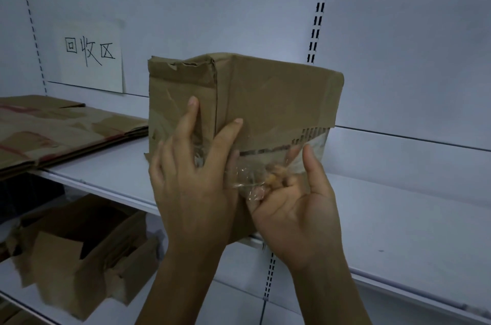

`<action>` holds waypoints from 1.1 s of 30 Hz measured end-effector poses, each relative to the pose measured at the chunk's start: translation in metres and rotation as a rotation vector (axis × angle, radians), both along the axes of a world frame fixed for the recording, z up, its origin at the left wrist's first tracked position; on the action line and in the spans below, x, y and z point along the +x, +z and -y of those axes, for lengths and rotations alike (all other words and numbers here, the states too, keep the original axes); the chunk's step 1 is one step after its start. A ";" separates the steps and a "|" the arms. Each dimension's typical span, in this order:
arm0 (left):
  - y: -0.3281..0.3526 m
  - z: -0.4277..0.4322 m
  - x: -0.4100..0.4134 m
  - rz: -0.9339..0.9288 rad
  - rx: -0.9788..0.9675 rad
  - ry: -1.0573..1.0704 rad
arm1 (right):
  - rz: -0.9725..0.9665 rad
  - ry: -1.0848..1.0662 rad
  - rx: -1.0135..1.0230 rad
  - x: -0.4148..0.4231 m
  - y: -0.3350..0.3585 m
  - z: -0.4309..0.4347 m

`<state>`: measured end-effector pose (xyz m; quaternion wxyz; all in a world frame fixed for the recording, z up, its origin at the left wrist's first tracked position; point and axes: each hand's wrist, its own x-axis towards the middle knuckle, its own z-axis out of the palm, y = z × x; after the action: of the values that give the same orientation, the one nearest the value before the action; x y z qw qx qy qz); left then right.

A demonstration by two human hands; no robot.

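L hand (pixel 194 181) on box (pixel 279 101) corner; R hand (pixel 295 207) pinches tape (pixel 248 178) edge.

The light is dim, cool and bluish, brightest on the far wall (pixel 265 19) behind the cardboard box (pixel 265 96). The lower shelf (pixel 79 258) at near left lies in deep shadow. Wide-angle distortion bends the slotted uprights (pixel 317 19). Detail is soft throughout, with slight smearing at the edges.

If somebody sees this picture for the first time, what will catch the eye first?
A worn cardboard box fills the centre, steadied by the left hand while the right hand pinches clear tape partly peeled from its lower edge. Behind, at the left, a handwritten paper sign hangs above flattened cardboard on the shelf.
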<state>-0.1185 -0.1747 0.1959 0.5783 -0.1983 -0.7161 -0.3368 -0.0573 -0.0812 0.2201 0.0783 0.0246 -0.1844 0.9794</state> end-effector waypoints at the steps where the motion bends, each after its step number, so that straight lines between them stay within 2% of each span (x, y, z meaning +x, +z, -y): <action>1: 0.000 0.001 -0.001 -0.010 0.001 -0.031 | -0.002 -0.020 -0.001 0.001 0.000 0.001; 4: -0.002 0.001 -0.002 -0.014 0.068 -0.222 | 0.041 -0.105 0.042 0.004 -0.003 0.002; 7: -0.005 0.000 0.001 0.136 0.267 -0.426 | 0.052 -0.124 0.103 0.005 -0.005 0.002; 11: -0.006 -0.007 0.002 0.109 0.184 -0.321 | 0.037 -0.148 0.180 0.010 -0.004 0.007; 16: -0.012 -0.006 0.004 0.141 0.021 -0.480 | 0.038 -0.230 0.179 0.023 -0.001 0.001; 18: -0.017 -0.011 0.006 0.147 0.092 -0.548 | 0.060 -0.227 0.197 0.028 -0.006 -0.002; 21: -0.019 -0.029 0.013 0.170 0.224 -0.583 | 0.116 -0.214 0.369 0.035 -0.016 -0.003; 24: -0.022 -0.042 0.017 0.216 0.140 -0.650 | 0.130 -0.304 0.517 0.037 -0.024 -0.011; 27: -0.033 -0.045 0.017 0.204 -0.082 -0.725 | 0.195 -0.634 0.717 0.040 -0.028 -0.027; 29: -0.038 -0.050 0.017 0.194 -0.067 -0.761 | 0.139 -0.807 0.832 0.045 -0.029 -0.034; 31: -0.041 -0.058 0.019 0.205 -0.010 -0.807 | 0.051 -0.949 1.065 0.045 -0.035 -0.041; 33: -0.045 -0.065 0.020 0.194 0.017 -0.821 | 0.043 -1.210 1.478 0.037 -0.042 -0.054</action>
<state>-0.0985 -0.1096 0.1505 0.3278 -0.4297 -0.6260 -0.5622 -0.0199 -0.0276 0.1777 0.5326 -0.0497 -0.7393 0.4090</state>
